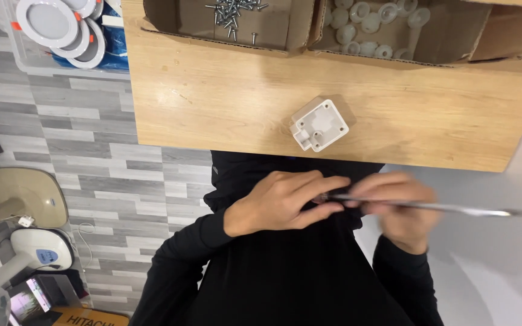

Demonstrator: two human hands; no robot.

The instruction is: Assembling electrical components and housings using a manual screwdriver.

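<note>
Both hands are held close to the person's body, below the near edge of the bench (pixel 212 102), over a black long-sleeved top. The left hand (pixel 282 202) is curled, its fingers pinching the near end of a long thin metal tool (pixel 430 207), probably a screwdriver, though the blur makes that hard to confirm. The right hand (pixel 397 208) is closed around the same tool a little further along, and its outline is smeared, so the exact grip of its fingers cannot be told. The shaft runs out to the right past the right hand, ending in a bright tip beyond the bench's right edge, over a pale floor.

On the bench, near the middle of its near edge, lies a small white square plastic housing (pixel 319 125), open side up, with round posts and holes showing inside. It is well apart from both hands and touches nothing else.

Along the far edge of the bench stand two open cardboard boxes. The left box (pixel 273 36) holds a scatter of silver screws (pixel 232 13). The right box (pixel 454 42) holds a heap of small white round plastic caps (pixel 364 27).

Off the bench's far left corner, a clear bin holds round white lamp fittings (pixel 49 21). The floor (pixel 92 127) to the left is grey wood-pattern tile.
</note>
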